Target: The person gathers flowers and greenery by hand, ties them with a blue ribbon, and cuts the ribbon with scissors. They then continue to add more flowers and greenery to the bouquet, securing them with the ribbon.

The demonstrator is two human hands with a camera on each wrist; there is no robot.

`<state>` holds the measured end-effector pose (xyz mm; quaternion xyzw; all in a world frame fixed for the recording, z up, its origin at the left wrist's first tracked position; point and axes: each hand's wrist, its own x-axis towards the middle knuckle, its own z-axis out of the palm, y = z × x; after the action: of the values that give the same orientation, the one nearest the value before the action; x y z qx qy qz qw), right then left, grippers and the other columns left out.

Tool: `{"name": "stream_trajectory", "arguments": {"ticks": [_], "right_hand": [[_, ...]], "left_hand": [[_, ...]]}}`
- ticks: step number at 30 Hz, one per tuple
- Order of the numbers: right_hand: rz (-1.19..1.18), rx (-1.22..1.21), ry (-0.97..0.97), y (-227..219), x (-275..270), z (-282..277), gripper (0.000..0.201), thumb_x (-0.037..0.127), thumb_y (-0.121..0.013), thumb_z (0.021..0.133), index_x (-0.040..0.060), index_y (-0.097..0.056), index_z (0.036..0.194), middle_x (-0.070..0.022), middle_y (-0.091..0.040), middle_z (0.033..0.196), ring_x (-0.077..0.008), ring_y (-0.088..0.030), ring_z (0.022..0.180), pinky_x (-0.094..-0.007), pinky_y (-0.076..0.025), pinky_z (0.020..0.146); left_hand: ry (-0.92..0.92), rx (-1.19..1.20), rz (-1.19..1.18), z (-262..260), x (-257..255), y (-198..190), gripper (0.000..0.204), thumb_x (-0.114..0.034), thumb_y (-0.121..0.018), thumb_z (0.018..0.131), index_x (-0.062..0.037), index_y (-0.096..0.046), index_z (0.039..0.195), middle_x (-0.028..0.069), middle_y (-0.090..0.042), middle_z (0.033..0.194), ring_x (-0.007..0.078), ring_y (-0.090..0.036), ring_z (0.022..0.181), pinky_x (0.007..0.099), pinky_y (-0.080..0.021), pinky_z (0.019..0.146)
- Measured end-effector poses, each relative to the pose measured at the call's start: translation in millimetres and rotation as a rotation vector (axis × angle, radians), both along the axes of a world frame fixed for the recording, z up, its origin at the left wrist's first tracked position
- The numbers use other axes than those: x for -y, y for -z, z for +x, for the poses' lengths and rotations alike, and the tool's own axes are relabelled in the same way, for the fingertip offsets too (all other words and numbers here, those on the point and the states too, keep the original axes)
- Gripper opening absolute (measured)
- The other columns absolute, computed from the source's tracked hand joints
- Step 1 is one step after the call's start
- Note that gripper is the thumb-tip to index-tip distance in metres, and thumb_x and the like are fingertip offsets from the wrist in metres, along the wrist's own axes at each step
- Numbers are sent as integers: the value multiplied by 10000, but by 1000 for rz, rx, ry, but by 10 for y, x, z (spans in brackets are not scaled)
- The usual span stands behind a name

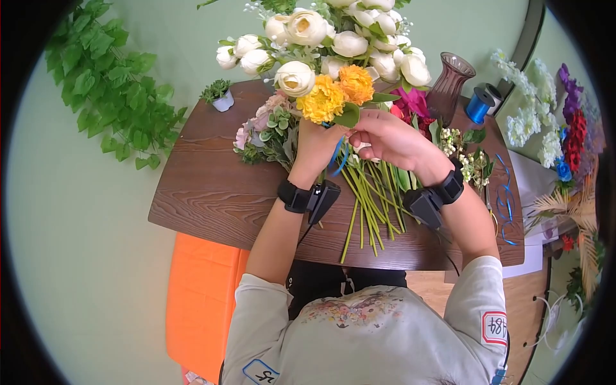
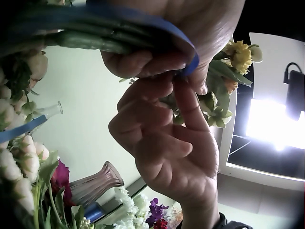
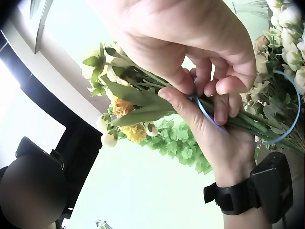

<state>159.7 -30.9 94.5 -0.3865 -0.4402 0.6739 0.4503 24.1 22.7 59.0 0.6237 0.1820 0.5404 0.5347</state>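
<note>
My left hand [image 1: 312,149] grips a bouquet's green stems [image 3: 259,124] just below its blooms. Yellow and orange flowers [image 1: 321,99], with white blooms and broad green leaves, stand above that hand. A thin blue ribbon [image 3: 206,113] goes round the stems at the grip, and one loop of it hangs free beside them. At the binding point my right hand [image 1: 399,142] pinches the ribbon between thumb and fingertips, close to the left thumb, as the right wrist view shows. Its other fingers are curled in the left wrist view [image 2: 167,143].
On the wooden table [image 1: 212,186], pink flowers [image 1: 256,125] lie left and white berry sprigs [image 1: 471,160] right. A purple glass vase [image 1: 449,86], a blue ribbon spool [image 1: 479,106] and a small potted plant [image 1: 221,96] stand farther back. Loose blue ribbon [image 1: 507,199] lies at the right edge.
</note>
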Motion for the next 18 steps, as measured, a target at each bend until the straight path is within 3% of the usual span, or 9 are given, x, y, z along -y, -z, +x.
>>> {"name": "stream_trajectory", "arguments": {"ticks": [3,5,9,11,12,14,18], "right_hand": [[39,41,55,-12,21,-58,162,129,-458,828,41,-505,955,1,-523,823,-40,-469,655,-192,-406,528],[0,-73,89,-40,40,-98,151,108,-440,837,25,-496,951,-10,-523,807,-57,-489,649,-194,-433,574],[-1,-64,39,-41,50,-91,134,142,-454,851,32,-484,922,-7,-508,760,-61,-493,630,-211,-456,614],[-6,-94,29,34,3,-61,161,125,-411,868,2,-474,951,19,-440,668,-37,-418,516,-157,-387,462],[-5,-95,28,33,2,-27,161,125,-411,868,2,-474,951,19,-440,668,-37,-418,516,-157,-387,462],[-22,-49,-11,20,9,35,180,165,-441,866,0,-477,927,51,-380,601,-15,-319,435,-162,-273,357],[101,127,74,-86,102,-22,196,197,-471,856,8,-515,885,69,-342,548,-8,-247,394,-180,-184,332]], "left_hand": [[-47,50,50,55,-9,15,295,-228,-669,718,20,-545,819,1,-534,666,42,-461,514,183,-348,414],[-69,104,77,64,-21,33,293,-231,-671,717,19,-547,806,2,-533,658,42,-463,513,187,-351,411],[-22,-1,-69,2,-1,8,257,-190,-667,717,15,-537,802,8,-531,652,35,-429,468,183,-306,385],[-10,-44,-144,-6,16,-24,240,-171,-664,718,12,-533,803,6,-526,646,33,-407,443,180,-286,375],[1,-23,-129,-8,19,-33,221,-148,-654,721,8,-529,815,4,-518,637,32,-380,422,180,-265,368],[11,-3,-115,-17,22,-52,205,-125,-645,725,4,-524,826,1,-510,628,31,-353,401,180,-245,361],[6,21,-173,-29,21,-75,209,-97,-626,733,-6,-512,882,-13,-491,612,27,-329,390,174,-235,355]]}}
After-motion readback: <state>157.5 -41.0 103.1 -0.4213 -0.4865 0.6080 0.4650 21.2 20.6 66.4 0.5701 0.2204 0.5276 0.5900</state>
